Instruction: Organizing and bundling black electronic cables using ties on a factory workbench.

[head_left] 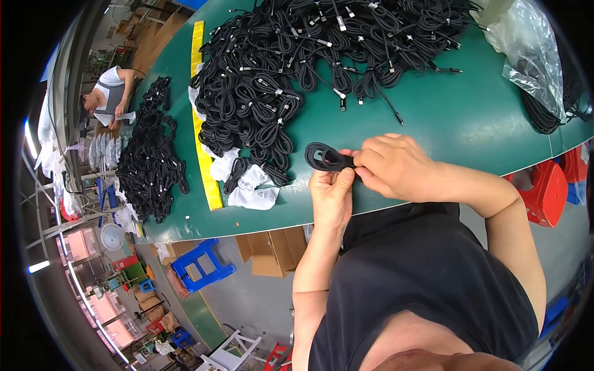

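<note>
A black cable (323, 157), wound into a small oval coil, is held just above the near edge of the green table (458, 117). My left hand (331, 196) grips the coil from below, its thumb pressed up along the bundle. From the right, my right hand (396, 167) pinches the same coil at its gathered end; its fingertips partly hide what they close on. Beyond my hands lies a large pile of similar coiled black cables (260, 80), with metal plugs poking out. One cable end (390, 102) trails from the pile toward my hands.
A yellow strip (204, 123) crosses the table at left, with white plastic bags (252, 188) beside it. More cables (151, 154) lie farther left, near another person (111, 93). A clear bag (535, 55) sits at right. Red stools (544, 195), a blue stool (201, 266) and a cardboard box (272, 252) stand below.
</note>
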A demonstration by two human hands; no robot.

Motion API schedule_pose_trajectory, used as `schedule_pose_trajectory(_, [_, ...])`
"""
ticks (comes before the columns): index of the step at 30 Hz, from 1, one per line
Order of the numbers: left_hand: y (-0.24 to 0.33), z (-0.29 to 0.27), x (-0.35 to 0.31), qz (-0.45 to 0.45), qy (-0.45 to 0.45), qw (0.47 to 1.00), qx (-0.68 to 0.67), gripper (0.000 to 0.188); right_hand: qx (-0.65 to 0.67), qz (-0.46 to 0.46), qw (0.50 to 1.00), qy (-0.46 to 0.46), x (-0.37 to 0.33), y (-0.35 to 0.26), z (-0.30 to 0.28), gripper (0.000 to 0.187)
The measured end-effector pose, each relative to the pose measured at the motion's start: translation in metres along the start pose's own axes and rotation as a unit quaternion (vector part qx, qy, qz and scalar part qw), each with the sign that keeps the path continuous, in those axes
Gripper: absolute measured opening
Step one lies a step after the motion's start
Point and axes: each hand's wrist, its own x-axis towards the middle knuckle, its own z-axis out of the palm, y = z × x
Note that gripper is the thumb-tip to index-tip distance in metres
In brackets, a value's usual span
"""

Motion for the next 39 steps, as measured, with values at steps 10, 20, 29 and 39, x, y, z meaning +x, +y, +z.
schedule_pose_trajectory(10, [0.0,0.005,0.003,-0.017,0.011,1.0,-0.015,0.03,0.047,0.046,0.998,0.017,0.005,-0.003,0.002,0.015])
schedule_pose_trajectory(20, [0.013,-0.003,-0.001,-0.168,-0.104,0.976,-0.094,0.052,0.194,0.147,0.968,-0.061,0.025,0.017,-0.013,0.034])
schedule_pose_trajectory(29, [0.007,-0.007,-0.011,0.004,-0.109,0.985,0.133,0.057,0.423,0.318,0.848,0.018,0.022,0.03,-0.003,0.02])
schedule_pose_trajectory(39, [0.024,-0.022,-0.012,-0.232,0.014,0.943,0.239,0.032,0.128,0.162,0.978,0.014,0.01,0.045,0.002,0.025])
